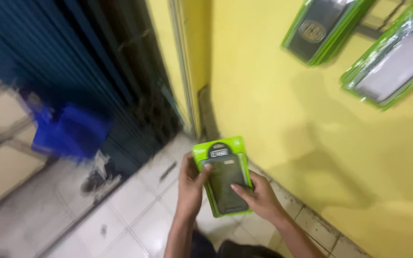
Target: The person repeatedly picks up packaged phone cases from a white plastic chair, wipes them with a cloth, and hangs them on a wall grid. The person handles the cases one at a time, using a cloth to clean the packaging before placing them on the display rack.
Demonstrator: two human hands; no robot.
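Both hands are up in front of the person, holding a small stack of green blister packs (223, 176), each with a dark phone case behind clear plastic. The left hand (190, 184) grips the left edge, its thumb pressed onto the front near the top corner and the other fingers tucked behind, clamped on the stack. The right hand (260, 196) cups the lower right side from beneath, thumb laid across the front of the dark case, fingers closed on the packs too. Held flat and face up between the two hands like this, the top pack seems kept steady for a look at its front. Both forearms rise from below, wrists bent inward toward each other. Beyond the fingers, up and to the right, more green packs (388, 62) hang on the yellow wall (273, 86); under the hands lies a white tiled floor (135, 210), and far to the left sits a blurred blue object (70, 131) by a dark shutter (87, 57).
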